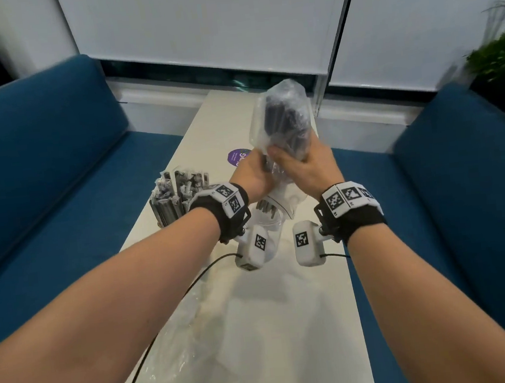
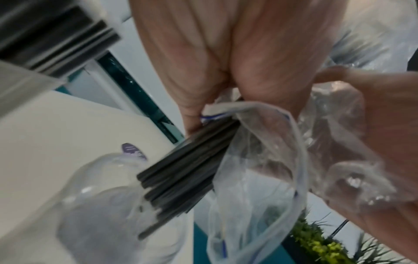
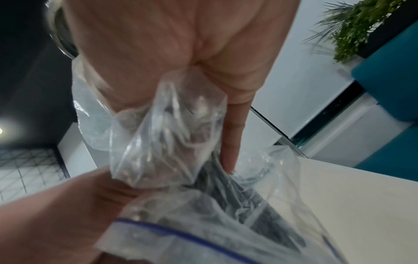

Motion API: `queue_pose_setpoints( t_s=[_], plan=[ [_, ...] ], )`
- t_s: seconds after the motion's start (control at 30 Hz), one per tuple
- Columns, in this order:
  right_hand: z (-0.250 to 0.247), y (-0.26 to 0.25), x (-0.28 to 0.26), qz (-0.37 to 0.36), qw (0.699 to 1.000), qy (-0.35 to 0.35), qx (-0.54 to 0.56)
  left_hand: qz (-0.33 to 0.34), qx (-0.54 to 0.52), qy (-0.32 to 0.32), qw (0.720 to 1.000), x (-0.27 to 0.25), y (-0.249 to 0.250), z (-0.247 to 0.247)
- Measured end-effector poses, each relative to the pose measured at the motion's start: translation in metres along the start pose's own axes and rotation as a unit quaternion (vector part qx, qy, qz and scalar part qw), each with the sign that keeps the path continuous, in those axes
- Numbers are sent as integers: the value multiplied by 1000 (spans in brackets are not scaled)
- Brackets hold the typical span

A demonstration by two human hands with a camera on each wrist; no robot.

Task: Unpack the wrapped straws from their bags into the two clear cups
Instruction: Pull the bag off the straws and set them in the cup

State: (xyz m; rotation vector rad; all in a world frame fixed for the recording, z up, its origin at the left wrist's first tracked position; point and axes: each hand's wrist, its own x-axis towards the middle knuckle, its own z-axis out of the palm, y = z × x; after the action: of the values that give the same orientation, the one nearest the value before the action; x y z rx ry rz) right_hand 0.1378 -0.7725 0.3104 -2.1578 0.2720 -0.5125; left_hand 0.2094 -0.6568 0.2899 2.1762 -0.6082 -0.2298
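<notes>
Bag (image 1: 281, 120) upended over the near cup (image 2: 95, 205), both hands squeezing its middle: right hand (image 1: 299, 165) wrapped round, left hand (image 1: 251, 173) pinching beside it. Straws (image 2: 185, 166) poke from the mouth below the grip, tips at the rim; keep them bunched and ease the squeeze slowly

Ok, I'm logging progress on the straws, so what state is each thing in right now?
Zip bag: open, tilted mouth-down, gripped by both hands.
Dark straws: sliding out into the near cup.
Near cup: upright, almost empty.
Far cup: full of straws.
Left hand: gripping.
Right hand: gripping.
</notes>
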Motion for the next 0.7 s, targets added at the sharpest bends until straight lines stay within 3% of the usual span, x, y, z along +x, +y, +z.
queue_pose_setpoints(
  t_s=[0.2,0.4,0.57,0.7],
  plan=[
    [17,28,0,62,997,-48,18,-26,18,-58,998,-11,-18,9],
    [11,31,-6,89,996,0,18,-17,-7,8,1000,-26,-30,9],
    [8,23,-21,86,989,-117,-31,-58,-31,-30,997,-37,-37,7],
    [0,13,-22,87,996,5,-36,-44,-55,-11,997,-42,-31,4]
  ],
)
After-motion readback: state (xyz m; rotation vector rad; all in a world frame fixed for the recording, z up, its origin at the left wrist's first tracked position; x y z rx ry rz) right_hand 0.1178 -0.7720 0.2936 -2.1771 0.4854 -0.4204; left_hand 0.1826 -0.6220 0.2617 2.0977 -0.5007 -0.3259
